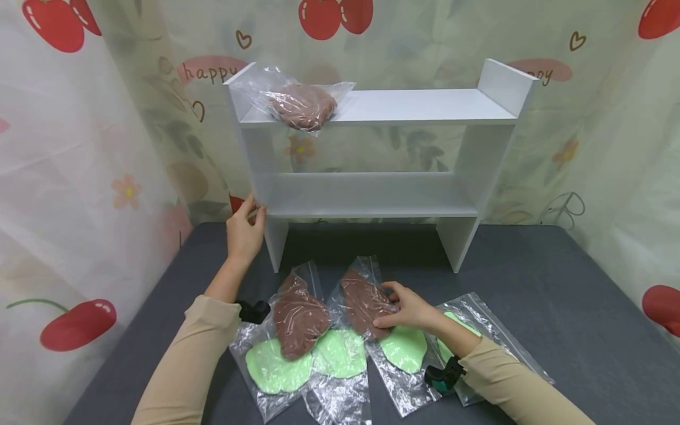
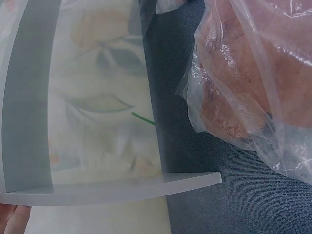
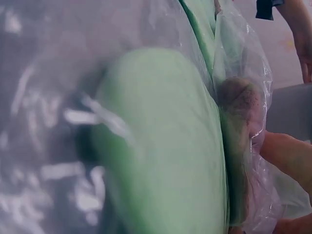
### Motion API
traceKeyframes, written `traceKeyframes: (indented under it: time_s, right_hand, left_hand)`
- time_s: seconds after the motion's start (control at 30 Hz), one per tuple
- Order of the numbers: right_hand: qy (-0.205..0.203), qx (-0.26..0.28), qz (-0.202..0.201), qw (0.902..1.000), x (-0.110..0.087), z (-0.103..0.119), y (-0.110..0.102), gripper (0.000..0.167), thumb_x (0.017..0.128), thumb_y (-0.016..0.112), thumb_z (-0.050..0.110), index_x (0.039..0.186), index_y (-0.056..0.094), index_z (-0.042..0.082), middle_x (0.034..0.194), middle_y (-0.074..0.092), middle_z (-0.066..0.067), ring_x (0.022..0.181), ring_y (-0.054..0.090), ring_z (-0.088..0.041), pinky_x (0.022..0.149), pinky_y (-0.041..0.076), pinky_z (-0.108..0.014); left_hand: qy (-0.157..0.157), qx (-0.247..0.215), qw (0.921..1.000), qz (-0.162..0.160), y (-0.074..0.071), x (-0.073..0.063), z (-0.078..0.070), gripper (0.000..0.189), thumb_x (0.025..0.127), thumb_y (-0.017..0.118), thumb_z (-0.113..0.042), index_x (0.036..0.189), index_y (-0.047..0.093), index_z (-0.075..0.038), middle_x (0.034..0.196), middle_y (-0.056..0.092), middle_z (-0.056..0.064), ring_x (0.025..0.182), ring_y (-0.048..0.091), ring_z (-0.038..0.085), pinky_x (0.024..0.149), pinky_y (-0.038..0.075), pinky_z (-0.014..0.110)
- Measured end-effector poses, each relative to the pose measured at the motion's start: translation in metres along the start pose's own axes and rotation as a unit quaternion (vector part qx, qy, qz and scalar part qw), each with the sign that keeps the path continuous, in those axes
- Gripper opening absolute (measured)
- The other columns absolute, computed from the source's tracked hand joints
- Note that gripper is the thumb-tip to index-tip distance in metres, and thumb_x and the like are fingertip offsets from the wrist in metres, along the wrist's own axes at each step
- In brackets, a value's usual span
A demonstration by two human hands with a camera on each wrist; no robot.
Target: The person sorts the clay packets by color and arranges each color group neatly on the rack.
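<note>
My left hand (image 1: pixel 245 233) touches the outer side of a white two-tier shelf (image 1: pixel 372 206) with its fingertips. In the left wrist view, fingers (image 2: pixel 15 220) show just below the shelf's side panel (image 2: pixel 107 194). My right hand (image 1: pixel 406 308) grips a clear plastic bag holding a brown, clay-like lump (image 1: pixel 363 301), thumb and fingers on either side. Beside it, a second brown bagged lump (image 1: pixel 297 319) lies over light green bagged pieces (image 1: pixel 278 366). In the right wrist view, a green piece (image 3: pixel 163 141) fills the middle, next to the gripped bag (image 3: pixel 241 105).
Another brown bagged lump (image 1: pixel 304 107) sits at the left of the top board, overhanging its front edge. More green bagged pieces (image 1: pixel 406 348) lie around my right forearm. The dark table (image 1: pixel 536 283) meets a printed curtain (image 1: pixel 611 136) at the back and sides.
</note>
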State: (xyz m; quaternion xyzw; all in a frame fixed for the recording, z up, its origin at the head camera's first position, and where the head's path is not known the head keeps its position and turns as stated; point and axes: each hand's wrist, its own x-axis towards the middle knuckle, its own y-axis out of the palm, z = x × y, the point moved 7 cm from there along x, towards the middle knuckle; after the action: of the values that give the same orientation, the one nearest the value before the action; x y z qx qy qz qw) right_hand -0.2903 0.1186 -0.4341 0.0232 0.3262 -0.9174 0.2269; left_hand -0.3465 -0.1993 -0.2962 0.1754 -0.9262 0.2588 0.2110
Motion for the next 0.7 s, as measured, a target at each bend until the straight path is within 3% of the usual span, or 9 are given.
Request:
traceKeyframes:
  time_s: [0.23, 0.47, 0.7]
  right_hand:
    - [0.007, 0.017, -0.016, 0.9997, 0.0016, -0.0023, 0.0010, 0.085, 0.073, 0.080, 0.022, 0.141, 0.033, 0.004, 0.120, 0.052, -0.026, 0.094, 0.060, -0.024, 0.072, 0.052, -0.036]
    - [-0.009, 0.060, -0.017, 0.9980, 0.0018, -0.0004, 0.0029, 0.081, 0.074, 0.079, 0.012, 0.141, 0.033, 0.004, 0.095, 0.056, -0.017, 0.073, 0.060, -0.014, 0.058, 0.050, -0.028]
    - [-0.029, 0.080, -0.011, 0.9963, 0.0018, 0.0004, 0.0056, 0.076, 0.077, 0.075, 0.009, 0.140, 0.033, 0.005, 0.095, 0.066, -0.018, 0.072, 0.064, -0.013, 0.058, 0.052, -0.028]
  left_hand:
    - [0.001, -0.002, 1.0000, 0.000, -0.0001, 0.0002, 0.0008, 0.047, 0.096, 0.052, -0.012, 0.141, 0.043, -0.014, 0.126, 0.059, 0.021, 0.100, 0.065, 0.037, 0.082, 0.055, 0.048]
    - [0.005, 0.001, 1.0000, 0.003, 0.0003, -0.0001, 0.0003, 0.047, 0.096, 0.051, -0.012, 0.142, 0.042, -0.015, 0.126, 0.058, 0.022, 0.101, 0.065, 0.038, 0.082, 0.055, 0.049]
    - [0.006, 0.001, 1.0000, 0.004, 0.0005, -0.0003, 0.0005, 0.047, 0.096, 0.051, -0.012, 0.142, 0.042, -0.016, 0.127, 0.059, 0.021, 0.100, 0.065, 0.037, 0.081, 0.055, 0.049]
